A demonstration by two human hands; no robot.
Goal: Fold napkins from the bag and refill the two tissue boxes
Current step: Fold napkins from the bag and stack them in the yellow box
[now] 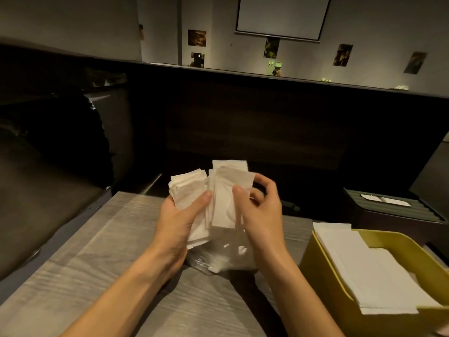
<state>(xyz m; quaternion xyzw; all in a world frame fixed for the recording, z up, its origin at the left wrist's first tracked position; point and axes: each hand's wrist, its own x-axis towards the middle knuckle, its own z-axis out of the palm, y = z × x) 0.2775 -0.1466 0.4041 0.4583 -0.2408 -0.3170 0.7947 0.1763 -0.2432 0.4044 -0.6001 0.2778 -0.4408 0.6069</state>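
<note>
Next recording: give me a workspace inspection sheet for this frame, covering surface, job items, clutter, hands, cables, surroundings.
Surface: grey wood-grain table, dimly lit.
Job's things: stack of folded napkins held above the table; clear plastic bag lying under the hands; yellow tissue box at the right edge, open, with napkins in it; dark lidded box behind it, a white slip showing at its top slot.
Clutter: nothing seen.
Hands: left hand grips the stack; right hand pinches the front napkin.
Cables: nothing seen.
Surroundings: dark bench seat at left, dark partition ahead, wall with pictures and a projection screen.
</note>
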